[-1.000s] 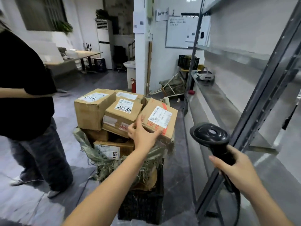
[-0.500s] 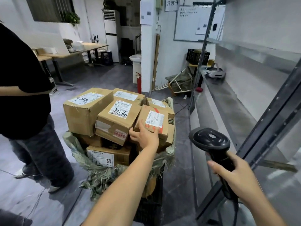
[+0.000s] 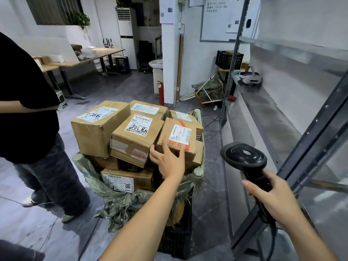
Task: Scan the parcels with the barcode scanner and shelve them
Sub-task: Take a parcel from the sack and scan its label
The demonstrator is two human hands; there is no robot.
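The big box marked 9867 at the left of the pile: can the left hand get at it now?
Probably yes. The big box sits uncovered on top, but the left hand grips the small parcel.

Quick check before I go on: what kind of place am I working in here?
Most likely a small parcel pickup or sorting station. Labelled cardboard parcels fill a sack, a barcode scanner is in the right hand, and bare metal shelving runs beside them.

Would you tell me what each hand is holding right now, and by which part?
The right hand grips the barcode scanner by its handle. The left hand grasps the small parcel at its near lower edge.
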